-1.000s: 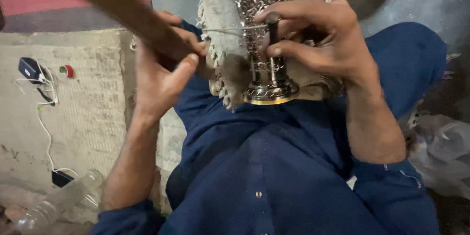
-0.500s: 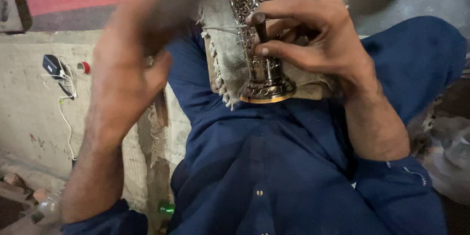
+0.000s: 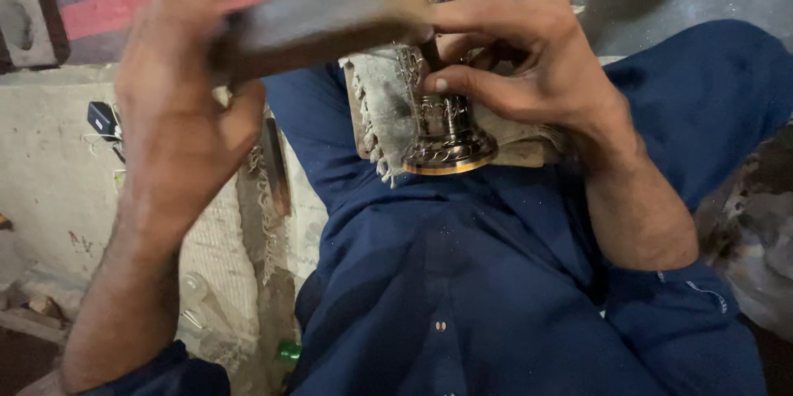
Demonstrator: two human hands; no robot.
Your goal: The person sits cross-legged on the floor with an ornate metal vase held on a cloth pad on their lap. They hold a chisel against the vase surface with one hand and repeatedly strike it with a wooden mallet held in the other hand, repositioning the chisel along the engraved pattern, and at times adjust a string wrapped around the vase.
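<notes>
Across our lap on a fringed cloth (image 3: pixel 376 107) lies the engraved metal vase (image 3: pixel 442 128), rigid, likely weighty and slick, best steadied near its flared foot; right hand (image 3: pixel 529 66) pinches a small punch (image 3: pixel 431 56), left hand (image 3: pixel 178 115) clenches a wooden mallet (image 3: pixel 322 20).

The wooden mallet (image 3: pixel 330 16) in the left hand (image 3: pixel 186 115) was smeared by motion, its head hard to make out. The right hand (image 3: pixel 529 66) covered most of the small punch (image 3: pixel 429 53). The engraved metal vase (image 3: pixel 442 115) ran off the far edge. The cloth (image 3: pixel 376 107) hid its left side.
</notes>
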